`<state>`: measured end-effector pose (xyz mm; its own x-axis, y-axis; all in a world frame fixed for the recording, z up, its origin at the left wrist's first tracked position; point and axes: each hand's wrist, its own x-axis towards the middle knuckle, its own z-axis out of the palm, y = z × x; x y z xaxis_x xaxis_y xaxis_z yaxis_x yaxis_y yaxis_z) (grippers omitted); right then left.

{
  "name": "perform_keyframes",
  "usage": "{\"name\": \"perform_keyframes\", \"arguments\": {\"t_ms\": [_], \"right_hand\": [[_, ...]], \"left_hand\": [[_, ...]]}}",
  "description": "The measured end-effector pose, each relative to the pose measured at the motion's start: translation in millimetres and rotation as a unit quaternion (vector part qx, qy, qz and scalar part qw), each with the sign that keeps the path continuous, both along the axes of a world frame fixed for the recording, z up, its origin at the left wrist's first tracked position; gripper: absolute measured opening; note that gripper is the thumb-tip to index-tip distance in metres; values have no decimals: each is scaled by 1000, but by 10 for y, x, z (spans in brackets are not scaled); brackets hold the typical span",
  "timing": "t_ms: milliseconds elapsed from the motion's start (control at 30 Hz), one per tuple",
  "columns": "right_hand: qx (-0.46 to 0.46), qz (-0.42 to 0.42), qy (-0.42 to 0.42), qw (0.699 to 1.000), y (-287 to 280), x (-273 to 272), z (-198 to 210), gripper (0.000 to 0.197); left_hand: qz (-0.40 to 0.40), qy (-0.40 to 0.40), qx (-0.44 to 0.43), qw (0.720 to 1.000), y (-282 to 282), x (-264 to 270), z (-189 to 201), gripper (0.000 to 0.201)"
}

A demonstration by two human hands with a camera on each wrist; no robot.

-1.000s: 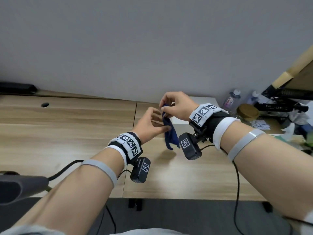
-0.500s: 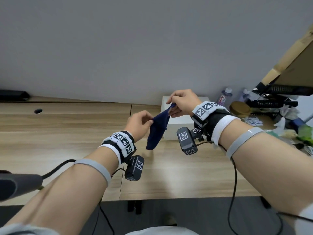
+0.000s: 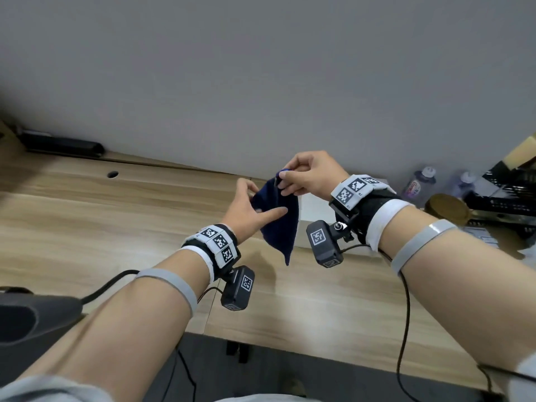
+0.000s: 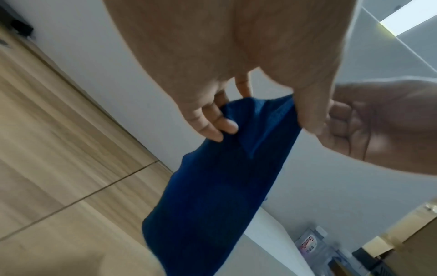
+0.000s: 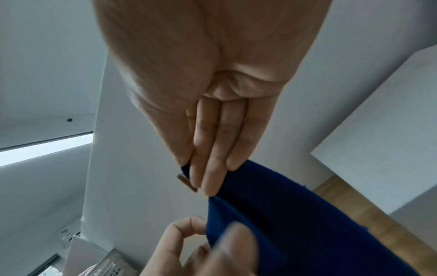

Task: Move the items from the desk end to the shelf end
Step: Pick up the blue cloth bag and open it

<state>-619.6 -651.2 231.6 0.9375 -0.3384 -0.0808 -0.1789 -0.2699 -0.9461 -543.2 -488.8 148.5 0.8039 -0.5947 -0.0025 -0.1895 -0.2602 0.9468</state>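
A dark blue cloth (image 3: 280,227) hangs in the air above the wooden desk (image 3: 116,227), held by both hands. My right hand (image 3: 285,177) pinches its top corner between thumb and fingers (image 5: 212,168). My left hand (image 3: 256,201) grips the cloth's left edge, its thumb lying across the front of the fabric and its fingers (image 4: 220,128) curled into the fold. In the left wrist view the cloth (image 4: 212,196) drapes down to a point; in the right wrist view the cloth (image 5: 295,224) runs off to the lower right. Its lower tip hangs free of the desk.
A white box (image 3: 314,207) stands on the desk right behind the cloth. To the right are two small bottles (image 3: 419,184), a round brown lid (image 3: 448,208) and a black wire rack (image 3: 504,192). A black bar (image 3: 62,146) lies at the back left, near a cable hole (image 3: 112,174).
The cloth has gone from a narrow bunch to a wider spread sheet. My left hand took hold of its left edge and laid its thumb across it; my right hand kept its pinch.
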Motion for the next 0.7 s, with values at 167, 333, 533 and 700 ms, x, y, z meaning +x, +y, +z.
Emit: {"name": "perform_keyframes", "arguments": {"t_ms": [167, 333, 533, 700], "right_hand": [[-105, 2, -48, 993, 17, 69, 89, 21], [-162, -2, -20, 987, -39, 120, 93, 18], [-249, 27, 55, 967, -187, 265, -89, 11], [-310, 16, 95, 946, -252, 435, -243, 15]], "left_hand": [[51, -140, 92, 985, 45, 72, 19, 41], [25, -134, 122, 983, 197, 215, 61, 20], [-9, -79, 109, 991, 285, 433, 13, 20], [6, -46, 84, 995, 252, 640, -6, 15]]}}
